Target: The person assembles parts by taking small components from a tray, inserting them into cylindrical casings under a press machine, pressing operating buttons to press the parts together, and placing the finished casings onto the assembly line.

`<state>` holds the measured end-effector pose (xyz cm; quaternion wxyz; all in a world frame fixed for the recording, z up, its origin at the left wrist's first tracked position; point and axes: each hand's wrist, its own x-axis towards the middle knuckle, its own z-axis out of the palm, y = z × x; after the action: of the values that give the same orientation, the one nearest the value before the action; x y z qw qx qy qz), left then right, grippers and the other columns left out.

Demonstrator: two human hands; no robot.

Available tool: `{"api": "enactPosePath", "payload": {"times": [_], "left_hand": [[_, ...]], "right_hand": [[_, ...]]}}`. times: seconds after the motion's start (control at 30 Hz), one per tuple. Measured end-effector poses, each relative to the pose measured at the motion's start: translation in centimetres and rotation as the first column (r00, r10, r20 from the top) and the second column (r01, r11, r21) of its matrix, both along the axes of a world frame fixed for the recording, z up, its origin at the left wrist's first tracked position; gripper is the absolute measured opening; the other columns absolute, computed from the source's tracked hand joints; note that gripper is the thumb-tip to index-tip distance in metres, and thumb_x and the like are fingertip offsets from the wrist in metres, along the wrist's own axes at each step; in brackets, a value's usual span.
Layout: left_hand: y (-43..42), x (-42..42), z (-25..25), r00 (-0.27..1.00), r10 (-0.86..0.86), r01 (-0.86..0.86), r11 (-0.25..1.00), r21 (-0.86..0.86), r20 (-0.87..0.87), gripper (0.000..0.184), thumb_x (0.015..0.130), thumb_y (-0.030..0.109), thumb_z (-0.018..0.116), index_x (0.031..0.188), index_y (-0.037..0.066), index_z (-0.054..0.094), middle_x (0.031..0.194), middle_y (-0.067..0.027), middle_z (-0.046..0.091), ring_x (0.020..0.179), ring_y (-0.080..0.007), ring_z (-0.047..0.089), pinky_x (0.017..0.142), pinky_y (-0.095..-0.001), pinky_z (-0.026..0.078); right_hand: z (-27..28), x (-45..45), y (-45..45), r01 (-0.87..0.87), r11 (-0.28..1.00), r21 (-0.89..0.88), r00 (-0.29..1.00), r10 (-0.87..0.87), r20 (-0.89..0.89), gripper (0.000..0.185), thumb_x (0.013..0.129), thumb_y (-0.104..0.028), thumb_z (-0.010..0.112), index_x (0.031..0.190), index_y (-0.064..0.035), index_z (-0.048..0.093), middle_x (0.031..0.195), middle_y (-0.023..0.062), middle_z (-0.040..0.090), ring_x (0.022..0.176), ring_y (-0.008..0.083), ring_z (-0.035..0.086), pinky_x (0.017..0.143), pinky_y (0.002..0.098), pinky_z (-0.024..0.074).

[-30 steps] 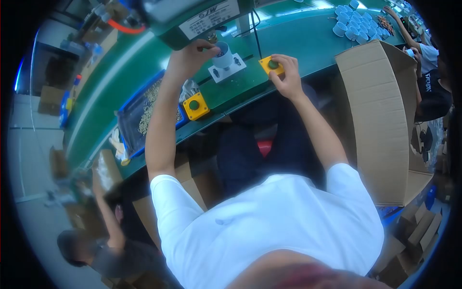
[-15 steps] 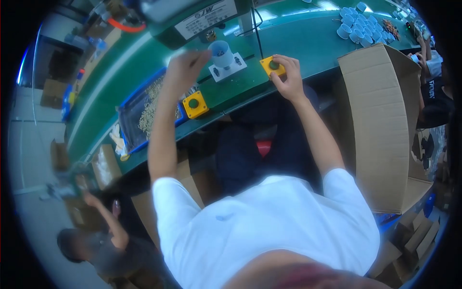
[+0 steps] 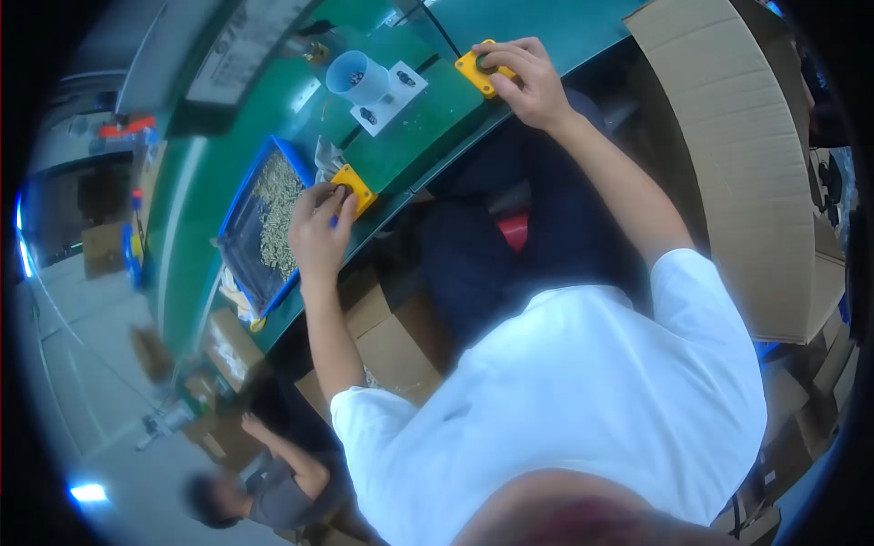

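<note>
My left hand rests at the left yellow push-button box, its fingers curled over the dark round button. My right hand grips the right yellow push-button box, fingers over the button and thumb along its near side. Between the two boxes and further back, a translucent blue plastic cup with small dark pieces inside sits by a white fixture plate bolted to the bench. Beside my left hand lies a blue-rimmed tray of many small metallic-looking parts.
A grey-green machine with a label overhangs the green bench. A large open cardboard box stands at my right, and another carton is below the bench. A person works at lower left.
My left hand has come down from beside the cup onto the left button box. My right hand stays on its box. The whole view has turned and shifted.
</note>
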<state>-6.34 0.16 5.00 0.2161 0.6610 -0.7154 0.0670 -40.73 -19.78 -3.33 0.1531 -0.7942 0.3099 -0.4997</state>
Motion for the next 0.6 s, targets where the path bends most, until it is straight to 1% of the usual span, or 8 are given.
{"api": "enactPosePath", "payload": {"times": [0.07, 0.1, 0.2, 0.23, 0.33, 0.47, 0.5, 0.6], "left_hand": [[-0.7, 2.9, 0.0, 0.968, -0.072, 0.085, 0.995, 0.044, -0.24, 0.018, 0.093, 0.014, 0.074, 0.103, 0.0, 0.077, 0.109, -0.0147, 0.073, 0.097, -0.0288, 0.072, 0.087, -0.0366, 0.057], [-0.9, 4.3, -0.8, 0.97, -0.085, 0.097, 0.995, 0.039, -0.228, 0.018, 0.093, 0.014, 0.074, 0.103, 0.0, 0.077, 0.109, -0.0147, 0.073, 0.097, -0.0288, 0.072, 0.087, -0.0366, 0.057], [-0.4, 7.6, -3.6, 0.97, 0.165, -0.147, 0.983, -0.109, 0.178, 0.019, 0.095, 0.014, 0.071, 0.108, 0.0, 0.076, 0.105, -0.0142, 0.073, 0.091, -0.0283, 0.072, 0.084, -0.0365, 0.056], [-0.1, 8.3, -3.6, 0.97, 0.167, -0.149, 0.983, -0.11, 0.177, 0.019, 0.095, 0.014, 0.071, 0.108, 0.0, 0.076, 0.105, -0.0142, 0.073, 0.091, -0.0283, 0.072, 0.084, -0.0365, 0.056], [1.5, 8.3, -1.5, 0.934, 0.257, -0.133, 0.894, 0.427, -0.248, 0.019, 0.096, 0.011, 0.07, 0.112, 0.001, 0.074, 0.099, -0.0136, 0.072, 0.088, -0.0259, 0.071, 0.082, -0.0355, 0.055], [1.9, 9.6, -0.2, 0.973, 0.221, -0.154, 0.836, 0.527, -0.065, 0.017, 0.097, 0.01, 0.069, 0.111, 0.0, 0.074, 0.097, -0.0133, 0.073, 0.088, -0.0222, 0.071, 0.08, -0.0337, 0.054], [2.1, 9.9, -0.4, 0.973, 0.224, -0.161, 0.837, 0.524, -0.059, 0.017, 0.097, 0.01, 0.069, 0.111, 0.0, 0.074, 0.097, -0.0133, 0.073, 0.088, -0.0222, 0.071, 0.08, -0.0337, 0.054], [1.7, 9.1, -2.6, 0.92, 0.23, -0.139, 0.948, 0.286, -0.317, 0.016, 0.096, 0.009, 0.071, 0.108, 0.0, 0.075, 0.094, -0.0125, 0.074, 0.085, -0.02, 0.071, 0.078, -0.0324, 0.054]], "right_hand": [[0.3, -0.2, -0.3, -0.074, 0.99, 0.12, 0.99, 0.059, 0.129, 0.031, 0.094, -0.021, 0.061, 0.121, -0.0071, 0.069, 0.128, 0.0044, 0.072, 0.114, 0.0271, 0.056, 0.102, 0.037, 0.0477], [0.4, -0.3, -0.6, -0.064, 0.992, 0.113, 0.989, 0.048, 0.14, 0.031, 0.094, -0.021, 0.061, 0.121, -0.0071, 0.069, 0.128, 0.0044, 0.072, 0.114, 0.0271, 0.056, 0.102, 0.037, 0.0477], [-0.2, -0.2, -0.6, -0.086, 0.991, 0.105, 0.984, 0.068, 0.166, 0.037, 0.096, -0.021, 0.06, 0.129, -0.0071, 0.064, 0.127, 0.0014, 0.072, 0.118, 0.0253, 0.053, 0.103, 0.0363, 0.047], [-0.3, -0.2, -0.7, -0.087, 0.991, 0.104, 0.984, 0.069, 0.164, 0.037, 0.096, -0.021, 0.06, 0.129, -0.0071, 0.064, 0.127, 0.0014, 0.072, 0.118, 0.0253, 0.053, 0.103, 0.0363, 0.047], [-0.5, 0.1, -0.9, -0.058, 0.995, 0.082, 0.986, 0.044, 0.163, 0.04, 0.097, -0.021, 0.06, 0.134, -0.0068, 0.061, 0.127, 0.0015, 0.072, 0.118, 0.0245, 0.054, 0.105, 0.0355, 0.046], [0.1, 0.3, -0.8, -0.053, 0.996, 0.076, 0.984, 0.039, 0.173, 0.039, 0.097, -0.021, 0.06, 0.133, -0.0062, 0.061, 0.125, 0.002, 0.072, 0.118, 0.0235, 0.054, 0.105, 0.035, 0.0456], [-0.1, 0.8, -0.7, -0.056, 0.996, 0.072, 0.983, 0.043, 0.179, 0.039, 0.097, -0.021, 0.06, 0.133, -0.0062, 0.061, 0.125, 0.002, 0.072, 0.118, 0.0235, 0.054, 0.105, 0.035, 0.0456], [0.0, 0.9, -0.5, -0.079, 0.983, 0.167, 0.963, 0.032, 0.267, 0.037, 0.097, -0.021, 0.06, 0.132, -0.0066, 0.062, 0.124, 0.0021, 0.072, 0.118, 0.023, 0.054, 0.104, 0.0344, 0.0463]]}}
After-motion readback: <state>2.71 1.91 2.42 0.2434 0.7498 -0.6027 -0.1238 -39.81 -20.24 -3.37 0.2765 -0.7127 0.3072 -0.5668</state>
